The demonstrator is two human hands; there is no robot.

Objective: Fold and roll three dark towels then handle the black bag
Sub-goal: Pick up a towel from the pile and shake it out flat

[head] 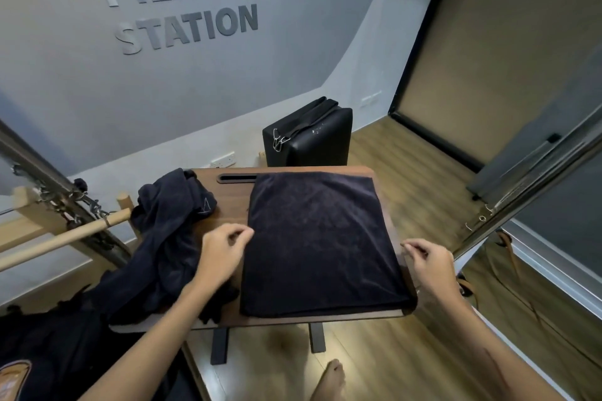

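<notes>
Left hand [224,249] sits at the left edge of the folded dark towel [321,244], fingers loosely curled, thumb and forefinger close together at the towel's border; whether they actually pinch the cloth I cannot tell. Right hand [428,259] mirrors it at the towel's right edge, fingers bent and fingertips near the fabric, with the same doubt about any grip. Both forearms reach in from the bottom of the view, angled toward each other.

The towel lies flat as a neat rectangle on the right part of a small dark wooden bench [234,202], covering it nearly to the right and near edges. A slot [237,178] is cut near the bench's far edge, just left of the towel's far corner. A heap of unfolded dark towels [169,231] is bunched on the bench's left side and hangs over that edge.

Beyond the bench, on the wood-plank floor [407,172], stands a black bag [309,137] with metal clips on its strap. The grey wall [81,91] behind carries raised letters reading PILATES STATION. At left, a metal frame with a wooden bar [65,236] slants in; at right, another metal rail [521,195] crosses. A bare foot [330,379] shows on the floor below the bench.
</notes>
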